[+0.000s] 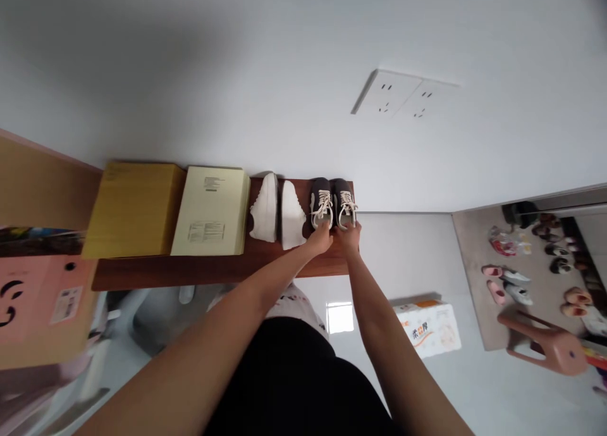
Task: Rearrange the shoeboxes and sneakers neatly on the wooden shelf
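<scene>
Two dark sneakers with cream laces stand side by side at the right end of a brown wooden shelf (190, 271), toes to the wall. My left hand (321, 238) is closed on the heel of the left dark sneaker (320, 199). The heel of the right dark sneaker (342, 195) is in my right hand (349, 235), also closed. Some of the fingers are hidden inside or behind the heels. Just left of them, a pair of white shoes (293, 214) lies on its sides.
A pale yellow box (208, 211) and a mustard box (133, 211) sit on the shelf's left part. A pink box (38, 297) is at far left. Wall sockets (403, 94) are above. On the right are a tissue pack (429, 328), a pink stool (545, 344) and several shoes on the floor.
</scene>
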Motion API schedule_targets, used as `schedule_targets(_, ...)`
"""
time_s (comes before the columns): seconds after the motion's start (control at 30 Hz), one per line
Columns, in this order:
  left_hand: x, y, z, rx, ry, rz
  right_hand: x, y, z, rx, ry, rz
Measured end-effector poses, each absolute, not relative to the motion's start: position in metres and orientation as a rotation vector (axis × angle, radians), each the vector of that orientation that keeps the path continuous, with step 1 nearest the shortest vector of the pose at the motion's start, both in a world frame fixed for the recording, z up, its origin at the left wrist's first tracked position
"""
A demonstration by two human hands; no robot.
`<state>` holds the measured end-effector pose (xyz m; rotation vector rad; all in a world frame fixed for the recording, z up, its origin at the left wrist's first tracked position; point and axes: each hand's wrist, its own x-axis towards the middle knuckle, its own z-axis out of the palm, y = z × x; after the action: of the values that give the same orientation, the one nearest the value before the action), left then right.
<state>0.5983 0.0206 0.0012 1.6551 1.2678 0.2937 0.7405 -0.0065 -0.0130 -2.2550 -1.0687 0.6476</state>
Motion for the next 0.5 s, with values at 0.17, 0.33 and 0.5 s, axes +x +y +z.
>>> schedule_targets(0.17,0.606,0.050,0.000,1.357,1.444,0.377,0.756,-0.014,-0.010,-2.006,-0.743,0.758)
schedule_targets(0.33,0.582,0.052,0.006,0.676,1.475,0.521,0.767,-0.012,-0.017,-1.680,-0.360,0.946)
schedule_targets(0.5,0.587,0.043,0.009,0.617,1.490,0.368,0.752,-0.003,-0.030,-1.840,-0.256,1.013)
